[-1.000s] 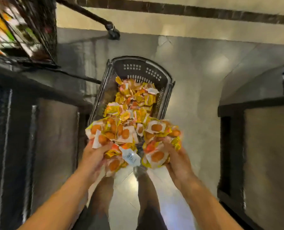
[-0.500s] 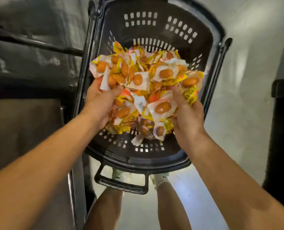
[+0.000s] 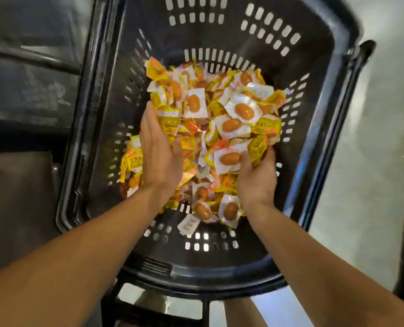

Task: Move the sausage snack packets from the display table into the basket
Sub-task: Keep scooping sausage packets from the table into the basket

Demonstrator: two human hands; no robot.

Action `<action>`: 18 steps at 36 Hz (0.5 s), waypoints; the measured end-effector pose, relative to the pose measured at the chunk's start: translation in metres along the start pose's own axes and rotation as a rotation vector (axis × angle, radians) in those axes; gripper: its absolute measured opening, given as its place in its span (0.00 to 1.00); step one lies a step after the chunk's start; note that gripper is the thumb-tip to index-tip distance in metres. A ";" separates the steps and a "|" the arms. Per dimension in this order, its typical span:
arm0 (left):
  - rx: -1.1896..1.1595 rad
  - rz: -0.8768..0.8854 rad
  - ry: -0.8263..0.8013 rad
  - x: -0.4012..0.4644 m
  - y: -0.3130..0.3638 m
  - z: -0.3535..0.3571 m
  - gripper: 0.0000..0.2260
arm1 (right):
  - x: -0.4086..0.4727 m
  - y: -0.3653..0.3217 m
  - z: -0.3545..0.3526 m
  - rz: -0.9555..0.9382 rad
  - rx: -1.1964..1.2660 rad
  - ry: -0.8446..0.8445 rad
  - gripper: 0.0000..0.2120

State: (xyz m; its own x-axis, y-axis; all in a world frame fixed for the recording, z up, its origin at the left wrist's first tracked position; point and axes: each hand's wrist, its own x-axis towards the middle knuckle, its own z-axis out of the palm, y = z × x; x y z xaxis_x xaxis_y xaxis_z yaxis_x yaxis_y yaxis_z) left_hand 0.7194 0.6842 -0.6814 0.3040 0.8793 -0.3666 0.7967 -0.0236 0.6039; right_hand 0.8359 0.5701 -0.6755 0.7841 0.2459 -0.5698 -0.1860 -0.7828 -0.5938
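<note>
Along the left edge of the frame runs a dark display fixture (image 3: 26,95), its surfaces dim and hard to read. Just right of it sits the black slotted basket (image 3: 325,95), filling the centre of the frame, its rim curving across the bottom and a handle bar (image 3: 158,313) showing at the lower centre. Inside lies a heap of sausage snack packets (image 3: 219,128), yellow and white wrappers with brown oval sausages showing through, spread from the basket's middle down toward its near wall. The left hand (image 3: 159,156) is inside the basket at centre left, fingers straight and together, its palm pressed flat against the side of the heap. To the right, the right hand (image 3: 257,178) is also inside, its fingers curled up under a clump of packets, thumb lying across a white one. A pale floor (image 3: 373,173) fills the right side of the frame.
</note>
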 end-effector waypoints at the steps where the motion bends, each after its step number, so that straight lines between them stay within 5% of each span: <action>1: 0.038 0.021 0.010 -0.001 0.000 -0.003 0.37 | -0.002 0.000 -0.001 -0.005 -0.019 -0.012 0.26; 4: 0.128 0.031 -0.005 -0.005 0.000 -0.015 0.39 | -0.010 -0.004 -0.007 0.003 -0.069 -0.042 0.28; 9: 0.189 -0.067 -0.298 -0.023 0.000 -0.051 0.39 | -0.036 -0.010 -0.030 0.047 -0.113 -0.208 0.31; 13: 0.336 -0.113 -0.530 -0.052 0.015 -0.089 0.35 | -0.070 -0.016 -0.066 0.037 -0.174 -0.409 0.22; 18: 0.316 -0.116 -0.572 -0.109 0.049 -0.143 0.34 | -0.120 -0.036 -0.121 0.026 -0.431 -0.606 0.19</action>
State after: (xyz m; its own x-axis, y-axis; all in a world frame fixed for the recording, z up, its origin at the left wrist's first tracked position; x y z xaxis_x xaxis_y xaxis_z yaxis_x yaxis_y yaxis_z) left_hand 0.6506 0.6557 -0.5103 0.3668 0.4956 -0.7873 0.9294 -0.1589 0.3330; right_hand 0.8201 0.4992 -0.5173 0.2950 0.3985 -0.8684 0.1465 -0.9170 -0.3710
